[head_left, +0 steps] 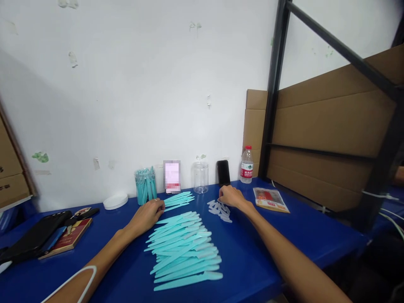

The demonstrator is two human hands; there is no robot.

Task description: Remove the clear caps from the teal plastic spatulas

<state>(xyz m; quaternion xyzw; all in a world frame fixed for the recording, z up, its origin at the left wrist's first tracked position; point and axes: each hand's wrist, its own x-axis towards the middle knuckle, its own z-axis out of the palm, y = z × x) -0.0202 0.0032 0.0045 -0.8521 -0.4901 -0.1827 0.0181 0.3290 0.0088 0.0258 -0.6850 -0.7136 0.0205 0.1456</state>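
Head view shows a big pile of blue sticks (186, 248) on the table (249, 256), side by side, maybe so each is easy to grab. Call that pile the clock's middle. Toward eleven, the left hand (150, 212) has curled fingers at the end of a small pile of sticks (180, 200); I cannot tell if it has one. At one, the right hand (232, 195) bends its fingers nearly together over clear bits (219, 211), perhaps for pinching; its grip is hidden. Past the left hand, a jar (145, 187) keeps more sticks standing, probably because its walls hold them up.
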